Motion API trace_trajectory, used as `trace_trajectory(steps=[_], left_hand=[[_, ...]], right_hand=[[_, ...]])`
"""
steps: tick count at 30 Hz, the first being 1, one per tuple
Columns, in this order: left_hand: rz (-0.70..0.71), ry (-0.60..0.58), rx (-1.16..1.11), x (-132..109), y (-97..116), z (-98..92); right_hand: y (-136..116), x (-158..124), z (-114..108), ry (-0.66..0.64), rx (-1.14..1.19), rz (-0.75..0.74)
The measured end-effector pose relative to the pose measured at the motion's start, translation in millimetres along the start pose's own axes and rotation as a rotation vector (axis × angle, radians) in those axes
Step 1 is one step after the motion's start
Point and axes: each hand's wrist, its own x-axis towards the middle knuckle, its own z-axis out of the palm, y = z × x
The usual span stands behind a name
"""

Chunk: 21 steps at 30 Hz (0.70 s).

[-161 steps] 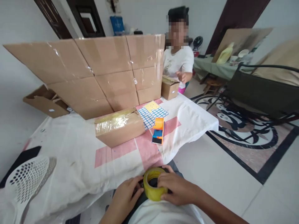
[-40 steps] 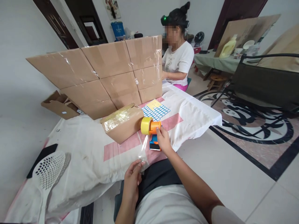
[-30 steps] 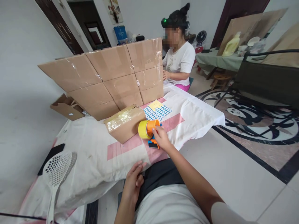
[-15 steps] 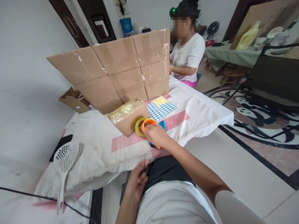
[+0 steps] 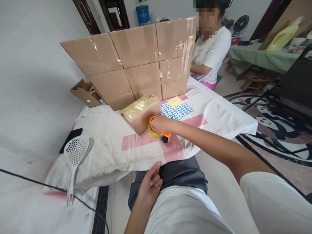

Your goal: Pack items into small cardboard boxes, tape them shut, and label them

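Observation:
At the middle of the table, my right hand (image 5: 161, 124) is closed on an orange tape dispenser (image 5: 165, 135) with blue and black parts. Its orange ring (image 5: 153, 117) shows by my fingertips, and a yellow roll of tape (image 5: 154, 133) lies just below them. My fingers hide part of the dispenser. My left hand (image 5: 152, 183) rests over my lap by the table's front edge, loosely curled, with nothing seen in it. Just behind the roll, a small cardboard box (image 5: 146, 115) with shiny tape over its top sits on the cloth.
A tall wall of taped cardboard boxes (image 5: 141, 48) stands across the table, with an open carton (image 5: 90, 97) to its left. A blue-grid sheet (image 5: 179, 110) lies at right. A white perforated skimmer (image 5: 76, 151) is at left. Another person (image 5: 213, 55) sits beyond.
My view has shifted, so the table appears further right. My right hand has turned over the dispenser, whose black and blue end now shows below it. My left hand stays at my lap.

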Motion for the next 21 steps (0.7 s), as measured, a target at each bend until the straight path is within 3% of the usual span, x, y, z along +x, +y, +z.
trace_trajectory(steps=[6, 9, 15, 21], left_hand=[[-0.034, -0.013, -0.025, 3, 1, 0.7], [-0.043, -0.014, -0.027, 4, 2, -0.2], [-0.038, -0.037, -0.008, 4, 5, -5.7], [-0.052, -0.05, 0.029, 9, 5, -7.3]], right_hand=[[11, 21, -20, -0.207, 0.056, -0.03], [6, 29, -24, -0.241, 0.035, -0.019], [-1, 40, -21, -0.178, -0.051, 0.003], [1, 24, -1, -0.035, -0.213, -0.15]])
